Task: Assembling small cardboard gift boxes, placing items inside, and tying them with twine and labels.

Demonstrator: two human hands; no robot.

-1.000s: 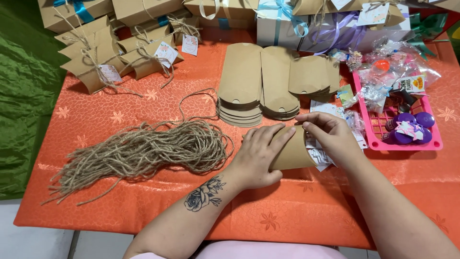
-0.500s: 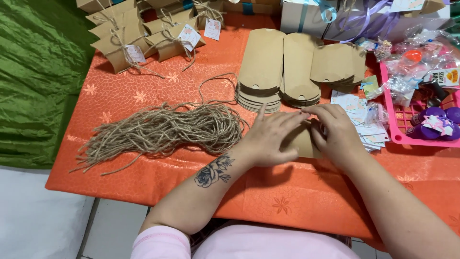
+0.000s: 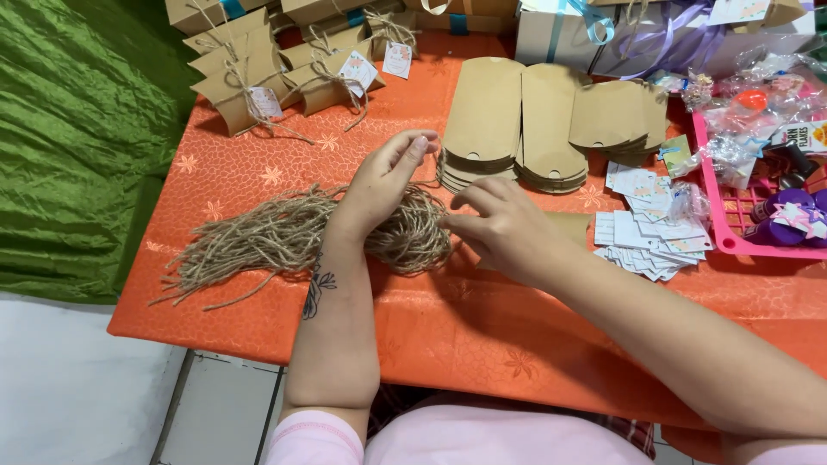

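- Your left hand (image 3: pixel 383 176) has left the kraft pillow box (image 3: pixel 564 226) it was pressing half a second ago and is now lifting over the bundle of jute twine (image 3: pixel 284 234), fingers loosely curled, thumb and forefinger pinching near a strand; you cannot tell for sure that the strand is caught.
- Your right hand (image 3: pixel 504 228) is staying down on the flat pillow box, fingers narrowed toward the twine's edge, covering most of the box on the orange tablecloth (image 3: pixel 482 336).
- The view has shifted closer since the earlier frame.
- The pink plastic basket (image 3: pixel 732 241) at your right is holding purple bows and small wrapped trinkets.
- Stacks of flat pillow boxes (image 3: pixel 547 116) are lying just beyond your hands, and small printed tags (image 3: pixel 646 237) are spreading beside the basket.
- Finished twine-tied boxes (image 3: pixel 258 73) are sitting at the far left corner.
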